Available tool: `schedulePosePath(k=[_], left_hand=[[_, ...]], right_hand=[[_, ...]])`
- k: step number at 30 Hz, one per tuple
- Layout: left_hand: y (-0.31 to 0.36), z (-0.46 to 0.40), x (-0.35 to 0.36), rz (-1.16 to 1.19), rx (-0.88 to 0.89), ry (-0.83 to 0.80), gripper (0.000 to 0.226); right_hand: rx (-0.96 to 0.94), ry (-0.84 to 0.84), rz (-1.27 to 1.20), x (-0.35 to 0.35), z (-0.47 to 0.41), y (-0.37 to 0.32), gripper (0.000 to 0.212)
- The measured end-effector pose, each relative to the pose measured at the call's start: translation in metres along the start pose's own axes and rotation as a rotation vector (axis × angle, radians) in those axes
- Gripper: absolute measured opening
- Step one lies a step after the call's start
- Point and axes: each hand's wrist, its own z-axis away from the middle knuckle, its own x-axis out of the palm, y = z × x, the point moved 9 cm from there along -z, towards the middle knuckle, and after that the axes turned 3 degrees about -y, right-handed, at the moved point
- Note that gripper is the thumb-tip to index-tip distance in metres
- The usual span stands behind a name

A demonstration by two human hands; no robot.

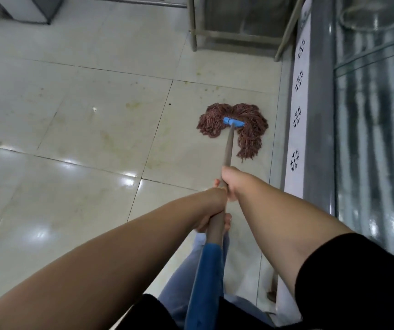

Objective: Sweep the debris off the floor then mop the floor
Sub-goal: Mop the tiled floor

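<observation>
The mop (235,128) lies on the floor (84,129) by the wall. Its strings look soft and floppy, the stick stiff. Both hands' fingers wrap the stick: right hand (230,184) ahead, left hand (211,208) behind.

We can read no text, label, brand or number anywhere; the white strip (297,120) along the wall base carries only dark snowflake-like motifs, not letters
</observation>
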Motion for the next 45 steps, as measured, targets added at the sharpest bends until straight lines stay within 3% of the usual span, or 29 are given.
schedulePosePath(k=[8,11,14,18,22,28,33,41,45], left_hand=[[0.140,-0.044,0.018,0.140,-0.053,-0.095,0.051],[0.198,-0.052,0.013,0.161,-0.083,-0.063,0.062],[0.246,-0.058,0.010,0.136,-0.117,-0.042,0.068],[0.301,-0.064,0.006,0.092,-0.115,-0.036,0.066],[0.367,-0.074,0.018,0.109,-0.100,-0.042,0.064],[0.488,-0.096,0.018,0.115,-0.060,0.015,0.061],[0.572,-0.110,0.035,0.151,0.001,-0.046,0.054],[0.550,-0.133,0.007,0.028,-0.015,0.016,0.059],[0.484,-0.128,-0.038,-0.030,0.015,0.064,0.061]], right_hand=[[0.036,0.067,-0.058,-0.023,-0.045,-0.141,0.038],[0.041,0.101,-0.137,-0.027,-0.063,-0.200,0.039],[0.046,0.091,-0.063,-0.026,-0.083,-0.246,0.038],[0.138,0.043,-0.024,-0.024,-0.101,-0.289,0.038],[0.169,0.106,0.012,-0.048,-0.123,-0.354,0.038],[0.107,0.066,0.062,-0.047,-0.162,-0.479,0.041],[0.070,0.114,0.080,-0.071,-0.173,-0.561,0.039],[0.134,0.096,0.094,-0.053,-0.180,-0.540,0.043],[0.204,0.045,0.155,-0.013,-0.172,-0.473,0.046]])
